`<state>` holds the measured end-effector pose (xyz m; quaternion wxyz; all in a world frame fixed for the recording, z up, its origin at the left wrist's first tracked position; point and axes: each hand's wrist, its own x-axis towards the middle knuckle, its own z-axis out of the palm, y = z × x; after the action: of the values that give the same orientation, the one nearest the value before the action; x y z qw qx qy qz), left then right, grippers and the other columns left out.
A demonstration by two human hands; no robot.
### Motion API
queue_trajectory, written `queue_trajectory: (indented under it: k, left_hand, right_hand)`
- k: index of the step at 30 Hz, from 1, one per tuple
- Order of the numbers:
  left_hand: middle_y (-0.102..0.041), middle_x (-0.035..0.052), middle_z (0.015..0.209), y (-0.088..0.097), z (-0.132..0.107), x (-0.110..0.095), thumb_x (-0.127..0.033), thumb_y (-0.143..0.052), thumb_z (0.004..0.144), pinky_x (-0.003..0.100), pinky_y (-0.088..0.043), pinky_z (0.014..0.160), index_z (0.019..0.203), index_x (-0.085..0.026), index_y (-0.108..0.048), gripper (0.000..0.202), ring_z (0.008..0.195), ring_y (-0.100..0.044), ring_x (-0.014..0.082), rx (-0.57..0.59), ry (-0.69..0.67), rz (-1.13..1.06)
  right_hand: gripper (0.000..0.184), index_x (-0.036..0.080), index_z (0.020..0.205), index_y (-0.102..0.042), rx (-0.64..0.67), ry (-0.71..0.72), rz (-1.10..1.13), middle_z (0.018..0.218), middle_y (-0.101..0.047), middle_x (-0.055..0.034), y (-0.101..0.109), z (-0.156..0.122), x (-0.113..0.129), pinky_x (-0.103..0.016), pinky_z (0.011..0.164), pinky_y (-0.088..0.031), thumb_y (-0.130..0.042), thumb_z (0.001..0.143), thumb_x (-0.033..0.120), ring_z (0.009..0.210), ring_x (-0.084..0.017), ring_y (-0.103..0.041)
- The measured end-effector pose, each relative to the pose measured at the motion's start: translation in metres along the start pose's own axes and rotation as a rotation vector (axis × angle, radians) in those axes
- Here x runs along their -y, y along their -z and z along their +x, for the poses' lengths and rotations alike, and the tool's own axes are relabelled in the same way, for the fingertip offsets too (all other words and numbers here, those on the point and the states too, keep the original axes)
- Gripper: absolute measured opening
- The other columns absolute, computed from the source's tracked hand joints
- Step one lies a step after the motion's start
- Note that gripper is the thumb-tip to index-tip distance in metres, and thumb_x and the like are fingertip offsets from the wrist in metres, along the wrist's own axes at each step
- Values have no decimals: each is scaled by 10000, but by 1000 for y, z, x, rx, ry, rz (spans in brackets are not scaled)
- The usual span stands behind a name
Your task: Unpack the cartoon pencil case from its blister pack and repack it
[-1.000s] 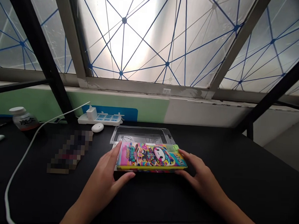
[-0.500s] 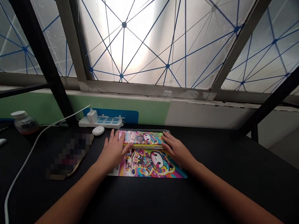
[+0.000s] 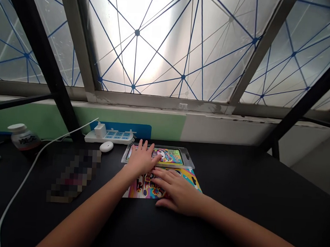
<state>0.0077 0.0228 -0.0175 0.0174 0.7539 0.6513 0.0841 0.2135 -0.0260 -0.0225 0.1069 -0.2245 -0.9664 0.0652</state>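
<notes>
A clear plastic tray lies on the black table, with a brightly printed cartoon panel framed inside its rim. My left hand rests over the tray's left half, fingers spread and stretched away from me. Nearer to me is a flat, colourful cartoon card, its far edge by the tray. Across this card lies my right hand, palm down, fingers extended to the left and close to my left wrist. Neither hand is wrapped around anything, and together they cover much of both prints.
A white power strip with a plugged-in charger stands by the wall, a small white case before it. Leftward lie a blurred-out object, a white cable and a white-capped jar. Black frame bars rise on both sides.
Both hands were at the ends of the printed panel. My left hand has shifted right over it; my right has come nearer and left onto the card. The clear tray's rim now shows around the panel.
</notes>
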Motion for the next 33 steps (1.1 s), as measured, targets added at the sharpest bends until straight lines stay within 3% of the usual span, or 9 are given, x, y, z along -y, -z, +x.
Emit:
queue_trajectory:
  k: [4,7,9,11,18,22,26,29,33]
  left_hand:
    - [-267,155,1624,-5,13,15,-684,-211,964,637,-190,1145,1553,-199,-337,773,1507,-181,383,-13,16,10]
    - [-264,161,1624,-7,12,30,-665,-205,973,634,-190,1142,1556,-192,-331,762,1503,-190,385,-28,34,22]
    - [-255,148,1630,-7,7,38,-650,-214,978,628,-178,1149,1558,-201,-325,742,1508,-180,375,-40,28,33]
    - [-255,136,1631,-6,1,44,-647,-213,981,625,-175,1152,1560,-215,-321,731,1510,-179,366,-51,22,41]
    - [-257,130,1630,-3,-8,49,-659,-225,976,632,-186,1151,1554,-227,-339,731,1512,-170,373,-29,65,38]
    - [-249,124,1632,-1,-9,49,-646,-242,981,626,-188,1153,1556,-239,-331,710,1514,-160,369,-10,51,33]
    - [-226,125,1637,4,-13,51,-646,-264,982,615,-182,1158,1556,-272,-321,688,1523,-135,345,25,18,16]
    - [-205,116,1642,6,-16,53,-649,-281,981,615,-160,1164,1556,-310,-306,668,1526,-112,336,52,-15,-4]
    - [-154,91,1654,8,-18,58,-689,-261,970,618,-128,1168,1553,-373,-269,663,1527,-71,339,105,-61,-46]
  right_hand:
    - [871,206,1593,-191,178,-156,162,1650,-201,-126,7,-4,-6,-564,1204,-129,-475,922,682,1513,-323,-172]
    - [805,225,1529,-368,163,-178,196,1601,-349,-131,13,-8,-11,-540,1192,-172,-546,889,678,1463,-332,-298]
    - [591,225,1355,-564,77,-214,184,1462,-525,-121,13,-10,-13,-485,1129,-302,-572,910,613,1339,-311,-454]
    - [422,215,1203,-631,-14,-292,135,1285,-618,-114,10,-10,-15,-451,1006,-412,-556,947,541,1161,-289,-549]
    - [326,208,1035,-590,-127,-453,-49,1049,-605,-107,0,-9,-19,-436,808,-445,-530,958,519,935,-284,-537]
    - [264,218,916,-528,-137,-467,12,961,-613,-76,1,-12,-13,-378,751,-437,-542,957,478,860,-248,-556]
    - [261,236,921,-498,-139,-554,139,743,-625,-2,14,-17,-15,-298,578,-374,-541,943,492,643,-186,-557]
    - [312,246,873,-535,-156,-615,194,668,-628,19,29,-26,-40,-284,536,-356,-530,927,554,581,-168,-543]
    - [446,236,727,-608,-61,-722,231,658,-652,4,43,-45,-100,-281,516,-388,-468,925,610,580,-169,-561]
